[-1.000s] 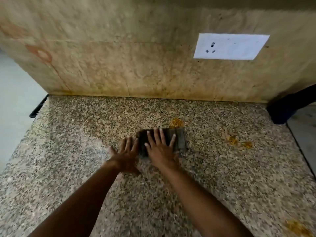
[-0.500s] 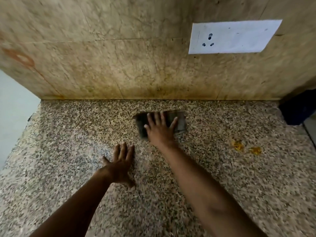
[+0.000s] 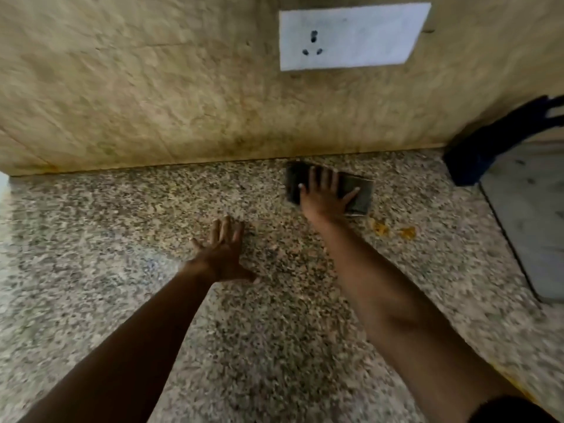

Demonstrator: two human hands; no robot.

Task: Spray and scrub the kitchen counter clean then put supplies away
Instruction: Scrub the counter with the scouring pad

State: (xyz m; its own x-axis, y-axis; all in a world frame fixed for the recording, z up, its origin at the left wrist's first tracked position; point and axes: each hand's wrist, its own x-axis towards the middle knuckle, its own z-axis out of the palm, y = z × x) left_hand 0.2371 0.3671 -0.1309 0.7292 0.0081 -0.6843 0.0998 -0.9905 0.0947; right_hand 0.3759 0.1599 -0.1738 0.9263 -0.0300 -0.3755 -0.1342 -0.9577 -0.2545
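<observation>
A dark grey scrub pad (image 3: 360, 190) lies flat on the speckled granite counter (image 3: 122, 227), close to the back wall. My right hand (image 3: 325, 193) presses down on the pad with fingers spread over its top. My left hand (image 3: 222, 251) rests palm down on the bare counter, nearer to me and left of the pad, fingers apart and holding nothing. Two orange stains (image 3: 393, 230) sit on the counter just right of and below the pad.
A beige marble wall (image 3: 152, 102) rises behind the counter, with a white socket plate (image 3: 351, 36) on it. A dark blue object (image 3: 488, 151) stands in the right back corner. A grey slab surface (image 3: 531, 215) borders the counter on the right.
My right hand has pushed the pad away from me towards the wall and to the right. My left hand came off the pad and stayed behind on the counter.
</observation>
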